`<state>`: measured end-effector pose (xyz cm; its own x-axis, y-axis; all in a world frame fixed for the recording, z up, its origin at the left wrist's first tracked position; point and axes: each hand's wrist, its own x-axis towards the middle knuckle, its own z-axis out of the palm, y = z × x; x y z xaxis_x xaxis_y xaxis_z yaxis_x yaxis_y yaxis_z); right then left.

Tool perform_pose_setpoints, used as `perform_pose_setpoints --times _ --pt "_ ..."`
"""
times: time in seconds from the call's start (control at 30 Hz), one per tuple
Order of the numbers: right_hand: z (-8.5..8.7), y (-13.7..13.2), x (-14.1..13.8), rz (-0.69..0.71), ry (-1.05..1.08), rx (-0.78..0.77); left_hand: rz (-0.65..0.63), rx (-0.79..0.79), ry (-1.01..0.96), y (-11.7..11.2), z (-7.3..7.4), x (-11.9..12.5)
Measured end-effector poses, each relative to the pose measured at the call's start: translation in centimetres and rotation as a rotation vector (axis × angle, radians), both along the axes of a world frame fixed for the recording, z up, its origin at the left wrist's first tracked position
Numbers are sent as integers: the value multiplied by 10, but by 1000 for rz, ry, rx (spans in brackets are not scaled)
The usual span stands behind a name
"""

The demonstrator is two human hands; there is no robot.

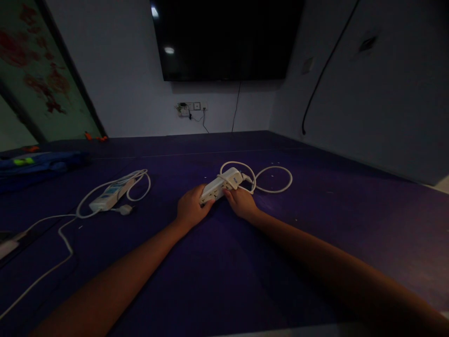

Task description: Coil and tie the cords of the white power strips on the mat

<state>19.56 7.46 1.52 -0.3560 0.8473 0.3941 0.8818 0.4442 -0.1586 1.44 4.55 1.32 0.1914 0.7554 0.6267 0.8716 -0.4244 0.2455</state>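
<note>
A white power strip (213,188) with a row of sockets is held between both hands, tilted up toward its right end. My left hand (191,204) is wrapped round its near left end, thumb along the socket side. My right hand (241,200) grips the lower edge near the other end, with its fingers mostly hidden. The strip's white cord (277,191) crosses over its body and spreads in two loops to the right, resting on the purple surface (266,281).
At left lies another white power strip (111,194) with a coiled cord and a white plug (125,209). Blue cloth (45,164) sits farther back. A white object (9,247) with a cord is at the left edge. Wall sockets (192,106) are below a dark television (228,42).
</note>
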Motion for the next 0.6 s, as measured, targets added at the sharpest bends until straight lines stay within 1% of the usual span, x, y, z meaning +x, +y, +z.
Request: perform_pose_setpoints --times 0.2,0.43,0.6 --pt "-2 1 1 9 11 -6 10 -7 0 -1 0 1" --pt "-2 1 1 39 29 56 -4 6 -16 -2 0 1" --pt "-1 0 1 15 9 16 -3 -11 -11 -1 0 1"
